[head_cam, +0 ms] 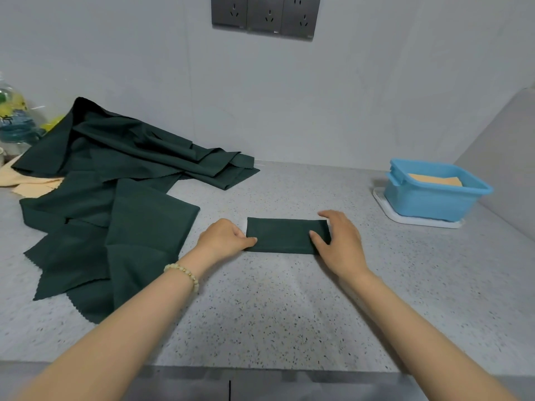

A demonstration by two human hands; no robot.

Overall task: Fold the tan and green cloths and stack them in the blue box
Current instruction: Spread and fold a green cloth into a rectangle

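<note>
A dark green cloth, folded into a narrow strip, lies flat on the speckled counter in the middle. My left hand pinches its left end. My right hand rests on its right end with thumb and fingers spread over the fabric. A pile of several unfolded green cloths spreads over the left of the counter. Tan cloths peek out from under that pile at the far left. The blue box stands at the right with a folded tan cloth inside.
The blue box sits on a white tray close to the right wall. A clear bottle stands at the far left by the back wall. A socket panel is on the wall. The counter's front edge runs near me.
</note>
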